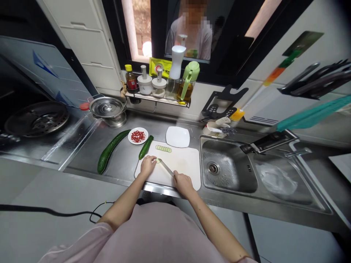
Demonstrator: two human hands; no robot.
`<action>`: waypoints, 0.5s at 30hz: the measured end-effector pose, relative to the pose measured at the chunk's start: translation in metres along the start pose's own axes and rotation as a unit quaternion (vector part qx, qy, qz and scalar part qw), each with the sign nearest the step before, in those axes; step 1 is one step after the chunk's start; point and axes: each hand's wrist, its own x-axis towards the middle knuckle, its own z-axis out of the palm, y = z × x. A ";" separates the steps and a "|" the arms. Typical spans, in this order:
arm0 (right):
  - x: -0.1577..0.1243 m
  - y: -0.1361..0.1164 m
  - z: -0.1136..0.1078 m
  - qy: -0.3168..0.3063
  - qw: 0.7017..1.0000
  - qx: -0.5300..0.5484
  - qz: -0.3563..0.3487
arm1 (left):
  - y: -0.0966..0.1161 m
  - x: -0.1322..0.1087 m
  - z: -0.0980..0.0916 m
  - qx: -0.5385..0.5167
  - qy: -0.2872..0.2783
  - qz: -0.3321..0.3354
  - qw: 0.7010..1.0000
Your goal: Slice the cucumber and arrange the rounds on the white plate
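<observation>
My right hand is closed round the handle of a knife, whose blade slants up and left across the white cutting board. At the blade's tip, the fingertips of my left hand press together on a small pale-green cucumber slice. A row of overlapping cucumber slices lies along the upper part of the board. Resting against the board's upper left corner is a cut length of cucumber. A long whole cucumber lies farther left on the steel counter.
A plate of chopped red pieces and a white square plate stand behind the board. To the right is a steel sink with a faucet. A lidded steel pot stands back left, beside a seasoning rack.
</observation>
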 end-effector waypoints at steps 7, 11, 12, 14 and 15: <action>0.002 -0.004 -0.001 -0.007 1.000 0.001 0.001 | 0.001 0.002 0.000 0.007 0.001 -0.023 1.000; 0.002 -0.003 0.001 -0.005 1.000 0.001 -0.005 | 0.001 0.003 0.001 0.013 0.001 -0.029 0.999; 0.003 -0.003 0.001 -0.003 1.000 0.001 -0.006 | 0.001 0.004 0.001 0.015 0.003 -0.031 0.999; 0.003 -0.003 0.002 -0.001 1.000 0.000 -0.005 | 0.002 0.004 0.001 0.018 0.005 -0.032 0.999; 0.003 -0.003 0.002 -0.002 1.000 -0.001 -0.004 | 0.002 0.004 0.001 0.018 0.006 -0.033 0.999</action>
